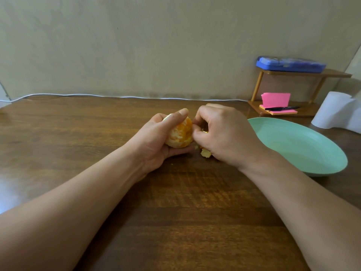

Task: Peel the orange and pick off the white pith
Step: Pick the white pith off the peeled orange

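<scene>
Head view, one frame.

- Left hand: cradles the orange from below, thumb laid over the top, fingers curled under. It is clamped on the fruit, which is held just above the worktop.
- Orange: rind is off the face I can see. Segments are bare, with pale pith in patches. The far side is hidden by the thumb.
- Right hand: touches the orange's side next to the left hand. Its fingers are curled in and the thumb and forefinger tips are together. A yellow fragment shows inside the curl and looks pinched. I cannot tell whether it is pith or rind.
- Peel scrap: lies on the worktop under the right hand's heel.
- Green plate: just beyond the right hand on its outer side, nothing in it.

Handling (judgement)
- The fruit is light, soft and wet-skinned once stripped, so a hard squeeze would likely burst a segment.
- Best hold is broad, spread across palm and fingers as it is now, turning the fruit to bring up each new face.
- Pith is thin and tears short. Nip it at a loose edge with the fingertips and pull along the segment, not outward.

Stage (judgement): peeling nearly done, pith picking under way.
</scene>
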`<control>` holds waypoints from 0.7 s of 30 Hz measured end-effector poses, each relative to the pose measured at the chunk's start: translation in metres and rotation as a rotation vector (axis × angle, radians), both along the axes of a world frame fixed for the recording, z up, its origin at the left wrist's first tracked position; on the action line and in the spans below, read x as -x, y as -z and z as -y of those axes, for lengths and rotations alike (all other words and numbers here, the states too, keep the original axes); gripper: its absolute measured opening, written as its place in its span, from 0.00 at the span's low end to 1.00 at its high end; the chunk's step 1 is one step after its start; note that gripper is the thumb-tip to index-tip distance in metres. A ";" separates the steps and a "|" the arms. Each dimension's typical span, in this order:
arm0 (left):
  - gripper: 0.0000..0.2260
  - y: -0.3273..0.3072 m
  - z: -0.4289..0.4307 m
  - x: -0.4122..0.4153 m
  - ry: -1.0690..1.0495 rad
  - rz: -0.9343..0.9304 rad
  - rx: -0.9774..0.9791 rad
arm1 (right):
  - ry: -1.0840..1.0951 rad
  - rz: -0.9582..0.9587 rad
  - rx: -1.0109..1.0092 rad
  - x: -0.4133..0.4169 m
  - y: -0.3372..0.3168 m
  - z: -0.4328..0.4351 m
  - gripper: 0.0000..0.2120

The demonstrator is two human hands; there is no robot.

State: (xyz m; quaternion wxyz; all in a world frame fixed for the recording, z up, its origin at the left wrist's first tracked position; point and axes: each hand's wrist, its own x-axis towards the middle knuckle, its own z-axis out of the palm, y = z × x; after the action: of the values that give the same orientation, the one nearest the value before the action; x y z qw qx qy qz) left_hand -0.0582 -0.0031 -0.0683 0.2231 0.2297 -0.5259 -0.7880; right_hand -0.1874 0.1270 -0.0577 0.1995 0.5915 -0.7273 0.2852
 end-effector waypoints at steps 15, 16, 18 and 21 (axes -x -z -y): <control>0.24 -0.001 0.006 -0.009 0.042 -0.037 -0.164 | -0.101 0.215 -0.027 0.003 0.001 -0.002 0.06; 0.26 -0.001 0.004 -0.010 0.041 -0.040 -0.151 | -0.100 0.199 -0.023 0.003 0.000 -0.002 0.06; 0.27 0.001 0.002 -0.011 0.024 -0.040 -0.111 | -0.103 0.150 -0.014 0.001 -0.001 -0.002 0.05; 0.27 0.001 -0.005 -0.012 -0.038 -0.033 -0.091 | -0.101 0.066 -0.009 0.000 -0.004 -0.003 0.05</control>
State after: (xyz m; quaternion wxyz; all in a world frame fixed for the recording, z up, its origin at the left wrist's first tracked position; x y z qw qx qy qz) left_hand -0.0460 0.0020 -0.0693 0.2361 0.2364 -0.4815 -0.8103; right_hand -0.1871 0.1298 -0.0540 0.1578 0.6185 -0.7042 0.3109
